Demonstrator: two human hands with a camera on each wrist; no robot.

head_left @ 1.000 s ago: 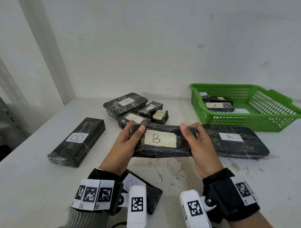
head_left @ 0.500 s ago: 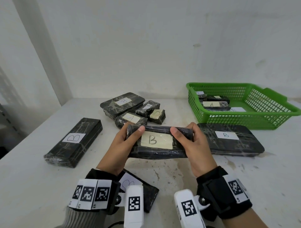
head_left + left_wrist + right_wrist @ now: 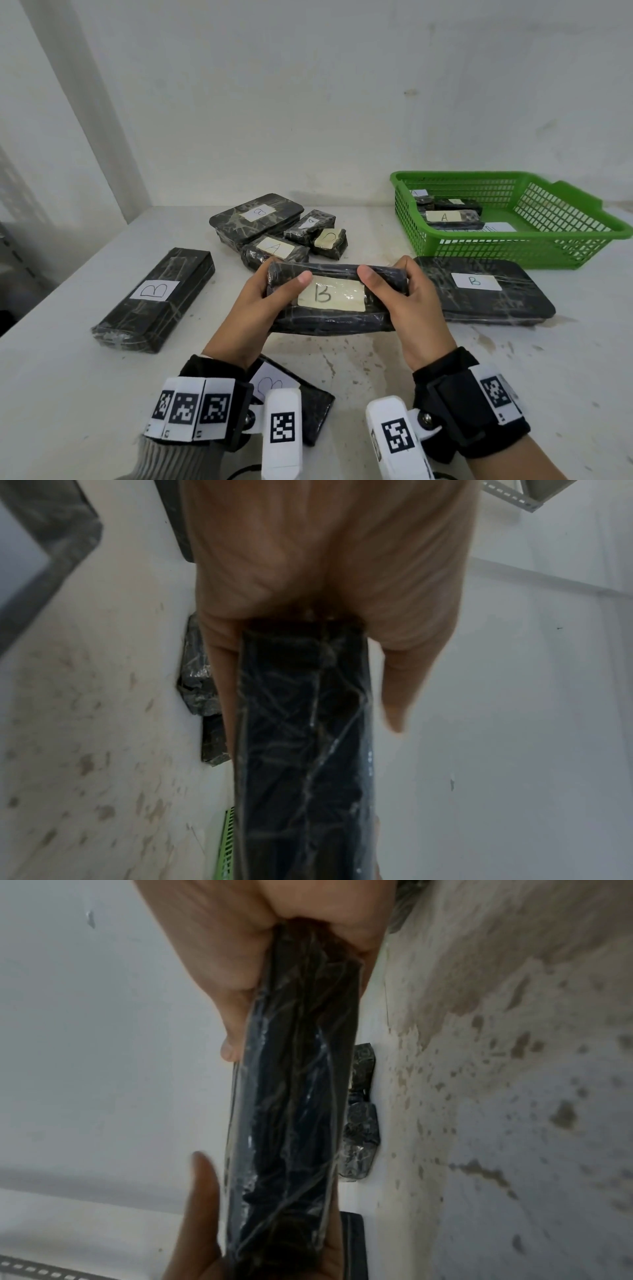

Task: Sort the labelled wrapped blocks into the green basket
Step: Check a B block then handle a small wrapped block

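Note:
A black wrapped block labelled B (image 3: 329, 320) is held above the table between both hands. My left hand (image 3: 270, 294) grips its left end, thumb over the top face. My right hand (image 3: 404, 294) grips the right end the same way. The same block (image 3: 304, 750) fills the left wrist view and shows again as the dark wrapped block (image 3: 294, 1096) in the right wrist view. The green basket (image 3: 513, 246) stands at the back right with a block labelled A (image 3: 445, 217) and others inside.
On the white table lie a long B block (image 3: 154, 301) at left, a flat B block (image 3: 486, 291) before the basket, a cluster of small labelled blocks (image 3: 274, 236) at the back, and another block (image 3: 301, 404) under my wrists. Walls close the back and left.
Both hands still hold the B block; my right thumb has slid inward onto its top face. The view has shifted slightly.

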